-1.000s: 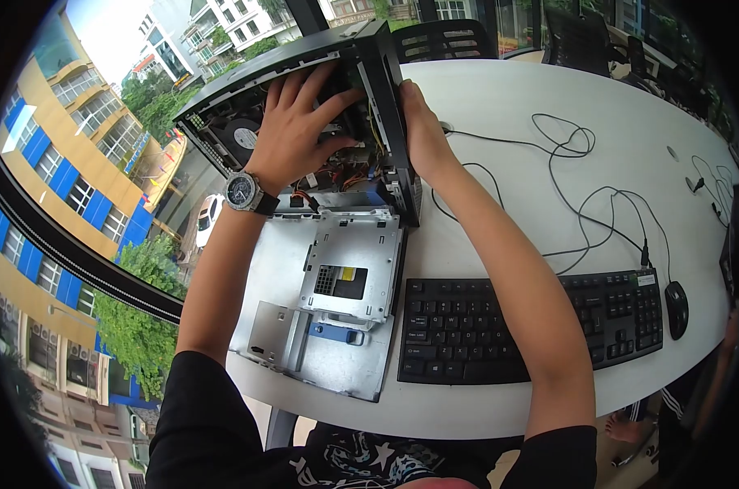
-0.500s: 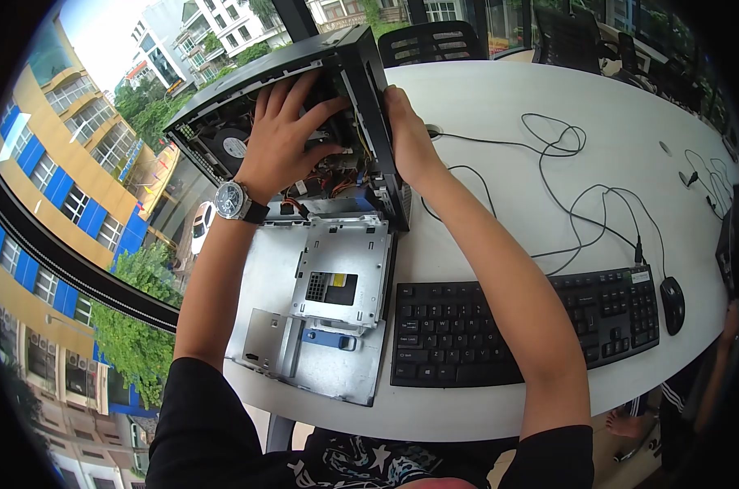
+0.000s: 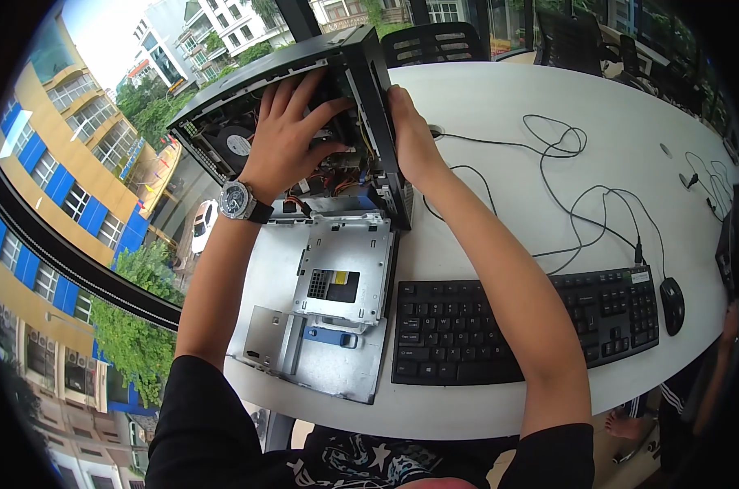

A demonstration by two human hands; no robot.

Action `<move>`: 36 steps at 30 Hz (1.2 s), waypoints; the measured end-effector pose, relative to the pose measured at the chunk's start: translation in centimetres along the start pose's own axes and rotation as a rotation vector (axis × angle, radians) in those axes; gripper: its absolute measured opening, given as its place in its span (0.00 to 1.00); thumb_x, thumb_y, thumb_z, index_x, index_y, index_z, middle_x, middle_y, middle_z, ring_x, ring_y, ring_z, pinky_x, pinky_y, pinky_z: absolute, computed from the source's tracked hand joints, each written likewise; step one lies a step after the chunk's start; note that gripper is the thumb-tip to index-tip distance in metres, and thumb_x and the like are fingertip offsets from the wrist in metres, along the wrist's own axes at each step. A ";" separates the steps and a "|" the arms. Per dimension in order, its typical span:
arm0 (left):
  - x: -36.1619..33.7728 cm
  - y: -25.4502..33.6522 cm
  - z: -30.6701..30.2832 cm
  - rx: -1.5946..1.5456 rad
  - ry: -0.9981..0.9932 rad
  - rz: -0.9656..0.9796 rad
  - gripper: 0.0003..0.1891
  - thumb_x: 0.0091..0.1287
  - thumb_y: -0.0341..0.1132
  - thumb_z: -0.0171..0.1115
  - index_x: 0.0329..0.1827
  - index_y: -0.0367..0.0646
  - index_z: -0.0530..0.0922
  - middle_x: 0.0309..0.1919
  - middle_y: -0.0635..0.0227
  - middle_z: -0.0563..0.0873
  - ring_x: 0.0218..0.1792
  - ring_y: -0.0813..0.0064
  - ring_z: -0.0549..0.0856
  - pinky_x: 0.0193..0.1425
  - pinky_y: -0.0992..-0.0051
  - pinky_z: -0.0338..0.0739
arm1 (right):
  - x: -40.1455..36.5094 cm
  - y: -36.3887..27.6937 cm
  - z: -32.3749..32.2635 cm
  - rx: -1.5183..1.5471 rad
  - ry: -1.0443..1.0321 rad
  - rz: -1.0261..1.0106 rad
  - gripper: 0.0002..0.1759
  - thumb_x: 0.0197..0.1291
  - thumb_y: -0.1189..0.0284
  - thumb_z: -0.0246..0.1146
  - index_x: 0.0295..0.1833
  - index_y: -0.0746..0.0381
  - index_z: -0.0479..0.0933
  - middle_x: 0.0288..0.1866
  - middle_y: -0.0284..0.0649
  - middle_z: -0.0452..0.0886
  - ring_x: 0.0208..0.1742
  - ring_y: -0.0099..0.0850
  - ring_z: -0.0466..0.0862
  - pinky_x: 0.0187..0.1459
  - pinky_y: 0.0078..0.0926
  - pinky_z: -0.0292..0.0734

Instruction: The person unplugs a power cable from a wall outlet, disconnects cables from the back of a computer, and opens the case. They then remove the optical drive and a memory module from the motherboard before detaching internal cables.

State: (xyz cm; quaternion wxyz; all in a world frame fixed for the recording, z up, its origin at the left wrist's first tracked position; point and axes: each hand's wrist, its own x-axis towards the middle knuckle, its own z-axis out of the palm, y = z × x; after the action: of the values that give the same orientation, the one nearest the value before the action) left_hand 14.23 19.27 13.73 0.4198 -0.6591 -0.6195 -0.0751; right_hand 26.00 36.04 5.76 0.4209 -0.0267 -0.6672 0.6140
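A black computer case [image 3: 378, 122] stands on the white table with its side open, showing a fan [image 3: 237, 145] and cables. My left hand [image 3: 284, 143], a watch on its wrist, reaches into the case with fingers spread; the fingertips are partly hidden inside. Against the outer front face of the case rests my right hand [image 3: 414, 138], its fingers mostly hidden behind the edge. A silver metal panel [image 3: 341, 269] with a blue latch [image 3: 330, 337] lies flat below the open case.
A black keyboard [image 3: 443, 334] lies right of the panel under my right forearm, with a mouse [image 3: 672, 306] beside it. Loose black cables [image 3: 577, 232] cross the white table [image 3: 483, 407]. Chairs [image 3: 433, 44] stand behind. Another person's foot [image 3: 622, 424] shows at lower right.
The view has shifted very slightly. Both hands keep nearly the same places on the case.
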 end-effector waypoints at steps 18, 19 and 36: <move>-0.7 2.1 3.3 0.104 0.085 0.026 0.47 0.53 0.43 0.80 0.79 0.48 0.70 0.79 0.62 0.73 0.83 0.59 0.64 0.84 0.42 0.53 | -0.6 -1.6 0.0 0.021 0.030 0.037 0.39 0.78 0.38 0.45 0.55 0.68 0.74 0.40 0.55 0.87 0.42 0.45 0.88 0.46 0.36 0.79; -0.8 1.9 3.3 0.124 0.063 0.047 0.46 0.53 0.43 0.80 0.79 0.46 0.70 0.77 0.62 0.75 0.82 0.59 0.65 0.84 0.42 0.54 | -0.6 -1.4 0.0 0.030 0.035 0.039 0.39 0.78 0.38 0.45 0.55 0.68 0.74 0.40 0.55 0.87 0.42 0.45 0.88 0.46 0.36 0.79; -0.1 1.4 2.6 0.109 0.043 0.166 0.39 0.55 0.42 0.80 0.70 0.36 0.76 0.63 0.54 0.85 0.70 0.52 0.79 0.82 0.43 0.62 | -0.5 -0.7 0.1 0.052 0.040 -0.011 0.38 0.78 0.37 0.46 0.52 0.67 0.73 0.38 0.53 0.86 0.41 0.40 0.87 0.45 0.34 0.79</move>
State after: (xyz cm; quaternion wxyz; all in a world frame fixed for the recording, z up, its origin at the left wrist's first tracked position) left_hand 14.32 21.06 11.33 0.4728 -0.6826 -0.5568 -0.0203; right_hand 26.60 35.53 6.16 0.4380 -0.0244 -0.6428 0.6281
